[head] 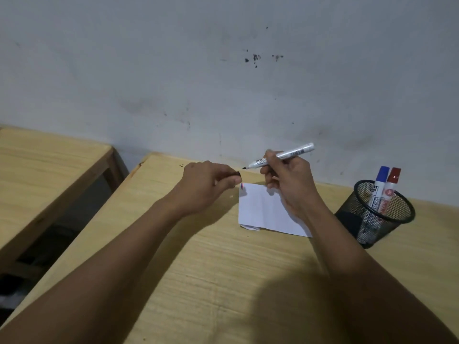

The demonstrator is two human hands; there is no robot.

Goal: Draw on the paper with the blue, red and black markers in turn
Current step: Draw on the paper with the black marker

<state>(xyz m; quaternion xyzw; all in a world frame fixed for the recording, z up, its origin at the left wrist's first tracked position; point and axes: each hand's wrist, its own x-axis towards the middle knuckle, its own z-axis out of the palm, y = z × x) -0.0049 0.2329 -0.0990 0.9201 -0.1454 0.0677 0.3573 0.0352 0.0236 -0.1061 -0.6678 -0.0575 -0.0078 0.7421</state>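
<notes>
Gripping the uncapped black marker [282,156], right hand [288,181]; left hand [207,186] pinches its cap [237,174]

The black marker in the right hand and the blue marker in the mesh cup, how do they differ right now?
The black marker is uncapped with its tip bare; the blue marker is capped. The black one is held tilted above the paper; the blue one stands in the mesh cup. Both have white barrels.

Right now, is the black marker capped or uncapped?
Uncapped: the black marker in the right hand shows its bare tip, and the left hand pinches the black cap.
</notes>
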